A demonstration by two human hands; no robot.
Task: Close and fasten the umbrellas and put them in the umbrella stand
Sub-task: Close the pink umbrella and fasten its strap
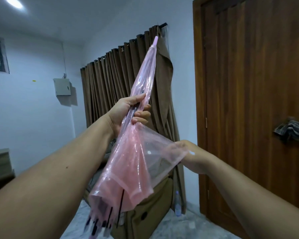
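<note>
1. Umbrella (128, 163): pink, see-through canopy, collapsed, held up at a slant in front of the person. Tip points up and away, beyond the left fingers; rib ends hang low, near the bottom edge of the head view, below both hands.

2. Left hand (126, 112): wrapped round the folded canopy about mid-length. Thumb lies over the top side, fingers (141, 116) curl under and up the far side. Firm grip; the plastic bunches to a narrow neck where the fingers close.

3. Above the left fingers the canopy is tight and thin, tapering to the pink tip (156, 40). Below them it flares loose and baggy.

4. Right hand (190, 156): out to the right of the umbrella, lower than the left hand. It holds one flap of canopy pulled sideways, stretched flat between the two hands. Fingertips sit behind the film and are blurred, so exact pinch unclear, but the flap is taut from this hand.

5. Ribs (121, 204): dark, thin, showing through the plastic well below the left fingers; black end caps clustered at the lowest edge, blurred.

6. No strap visible; canopy not wound shut, folds still loose below the grip.

7. Behind the umbrella: brown curtain (110, 83), beyond the left fingers. Wooden door (248, 100) right of the right hand, cloth (292, 130) draped on its handle. Bottle (177, 204) on the floor by the curtain foot. Grey box (62, 87) on the wall, left of the left hand.
</note>
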